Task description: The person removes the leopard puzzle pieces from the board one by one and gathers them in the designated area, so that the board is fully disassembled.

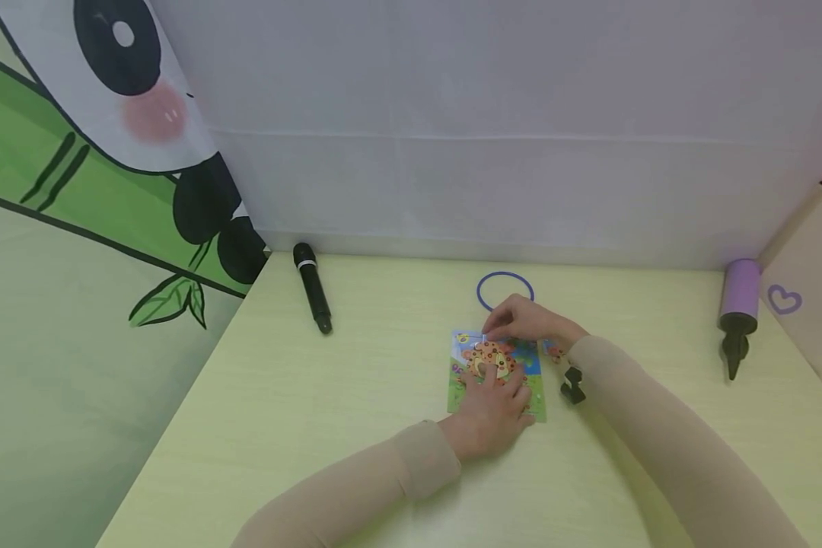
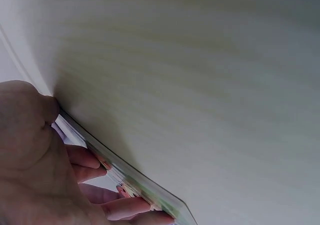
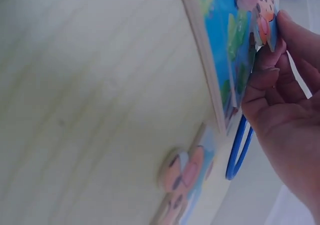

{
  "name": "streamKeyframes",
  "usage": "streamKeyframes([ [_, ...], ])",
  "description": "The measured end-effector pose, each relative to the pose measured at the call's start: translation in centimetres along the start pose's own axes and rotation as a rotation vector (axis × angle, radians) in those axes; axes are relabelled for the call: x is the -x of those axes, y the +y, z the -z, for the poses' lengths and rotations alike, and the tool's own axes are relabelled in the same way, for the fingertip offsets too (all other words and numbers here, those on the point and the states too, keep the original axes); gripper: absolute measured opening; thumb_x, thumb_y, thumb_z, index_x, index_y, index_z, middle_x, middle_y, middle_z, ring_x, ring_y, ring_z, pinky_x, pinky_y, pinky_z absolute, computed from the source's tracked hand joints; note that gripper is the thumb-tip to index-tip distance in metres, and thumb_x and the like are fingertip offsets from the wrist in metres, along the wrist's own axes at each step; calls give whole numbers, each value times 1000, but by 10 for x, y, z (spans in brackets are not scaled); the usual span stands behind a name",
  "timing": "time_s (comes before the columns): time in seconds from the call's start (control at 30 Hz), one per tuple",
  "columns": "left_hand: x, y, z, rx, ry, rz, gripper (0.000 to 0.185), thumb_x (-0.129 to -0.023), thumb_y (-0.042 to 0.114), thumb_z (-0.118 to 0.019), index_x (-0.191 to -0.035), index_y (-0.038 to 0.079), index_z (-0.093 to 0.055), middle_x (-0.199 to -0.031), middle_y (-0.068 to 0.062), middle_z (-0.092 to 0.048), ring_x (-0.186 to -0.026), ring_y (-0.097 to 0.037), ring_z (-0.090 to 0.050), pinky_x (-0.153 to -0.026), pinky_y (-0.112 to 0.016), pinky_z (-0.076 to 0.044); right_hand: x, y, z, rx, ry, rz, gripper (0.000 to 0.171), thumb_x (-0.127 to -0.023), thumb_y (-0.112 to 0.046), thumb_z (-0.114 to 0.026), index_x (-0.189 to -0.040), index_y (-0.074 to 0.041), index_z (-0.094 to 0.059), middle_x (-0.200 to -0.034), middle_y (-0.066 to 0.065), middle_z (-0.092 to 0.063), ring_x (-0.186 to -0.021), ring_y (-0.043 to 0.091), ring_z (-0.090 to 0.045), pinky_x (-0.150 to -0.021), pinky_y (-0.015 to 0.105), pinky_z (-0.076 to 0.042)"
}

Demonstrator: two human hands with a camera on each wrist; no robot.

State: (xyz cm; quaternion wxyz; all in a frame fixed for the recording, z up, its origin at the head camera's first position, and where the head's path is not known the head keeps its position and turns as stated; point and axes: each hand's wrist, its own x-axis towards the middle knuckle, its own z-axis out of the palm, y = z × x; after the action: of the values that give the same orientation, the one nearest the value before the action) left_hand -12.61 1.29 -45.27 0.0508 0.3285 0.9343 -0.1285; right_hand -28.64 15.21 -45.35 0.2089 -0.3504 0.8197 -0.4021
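Observation:
A colourful picture puzzle board [image 1: 536, 396] lies flat on the pale yellow table [image 1: 356, 396]. My left hand [image 1: 498, 379] rests on the board's middle with straight fingers pressing down; the left wrist view shows those fingers [image 2: 92, 160] on the board's edge [image 2: 131, 179]. My right hand [image 1: 498, 326] reaches to the board's far edge and pinches a small puzzle piece [image 3: 265, 19] there, against the blue part of the board [image 3: 222, 50]. Another loose piece [image 1: 553, 351] lies just right of the board, seen close in the right wrist view [image 3: 184, 174].
A blue ring [image 1: 504, 289] lies just behind my right hand. A small black object [image 1: 573, 384] sits right of the board. A black microphone [image 1: 313, 288] lies at the far left, and a purple pump [image 1: 738, 304] stands at the far right. White walls enclose the table.

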Motion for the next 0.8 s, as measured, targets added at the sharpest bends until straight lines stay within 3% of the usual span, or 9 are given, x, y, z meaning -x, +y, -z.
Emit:
streamKeyframes([
  [0.33, -1, 0, 0, 3, -19, -6, 48, -100, 56, -23, -130, 26, -45, -155, 0, -21, -125, -41, -34, -84, -64, -41, 0, -9, 4, 39, -25, 9, 9, -88, -6, -69, -94, -2, -74, -83, 1, -71, -75, 19, -66, -72, 33, -51],
  [0.63, -1, 1, 1, -3, -25, -5, 47, -100, 55, -23, -131, 26, -44, -155, 0, -21, -124, -40, -33, -84, -65, -40, 3, -16, 6, 56, -37, 87, 10, -88, -1, -67, -95, 2, -73, -86, 5, -71, -77, 20, -66, -72, 33, -52],
  [0.8, -1, 2, 1, -13, -20, 4, 46, -100, 56, -25, -127, 26, -46, -155, 1, -21, -124, -41, -34, -84, -65, -41, 4, -21, 5, 100, -39, 65, 9, -89, -2, -66, -94, -1, -74, -87, 3, -71, -79, 16, -66, -73, 32, -52],
])
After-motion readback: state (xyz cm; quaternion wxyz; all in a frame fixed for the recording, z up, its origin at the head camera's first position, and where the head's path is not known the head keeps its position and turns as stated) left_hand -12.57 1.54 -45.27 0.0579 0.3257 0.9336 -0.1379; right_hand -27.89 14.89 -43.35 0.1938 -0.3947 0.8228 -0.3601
